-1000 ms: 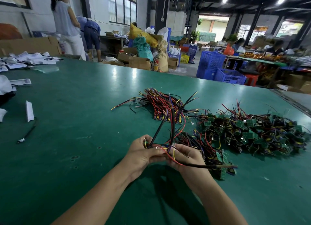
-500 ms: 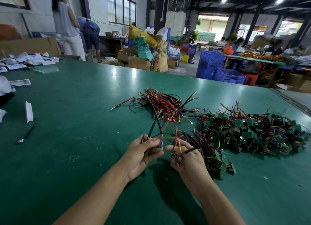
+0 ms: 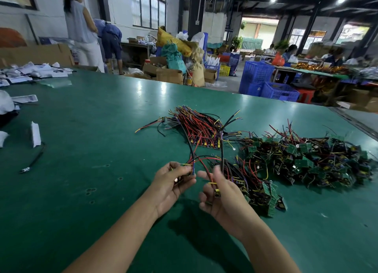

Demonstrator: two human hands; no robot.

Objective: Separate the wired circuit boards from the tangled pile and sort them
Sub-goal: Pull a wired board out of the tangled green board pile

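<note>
Head view, lower centre: the left hand (image 3: 173, 182) pinches a small wired circuit board with a blue edge (image 3: 192, 171) between thumb and fingers. The right hand (image 3: 222, 199) curls its fingers round a second wired board with a yellow part (image 3: 216, 191). Thin red and black leads (image 3: 206, 158) from both cross between the hands and rise toward the centre of the frame.

This looks like the untangling step: two boards are lifted, but their wires are not yet free of each other. The next move calls for drawing the hands apart gently, easing the crossed leads loose rather than yanking.

Just to the right in the frame lies a small dark cluster of boards (image 3: 255, 184), and further right the big tangled pile of green boards (image 3: 311, 162). Above the hands is the combed bundle of red-and-black wired boards (image 3: 201, 129), probably where sorted boards go. Bare green table mat (image 3: 92, 139) spreads left and below, giving room. The table's edge (image 3: 351, 121), at upper right, is well apart.
</note>
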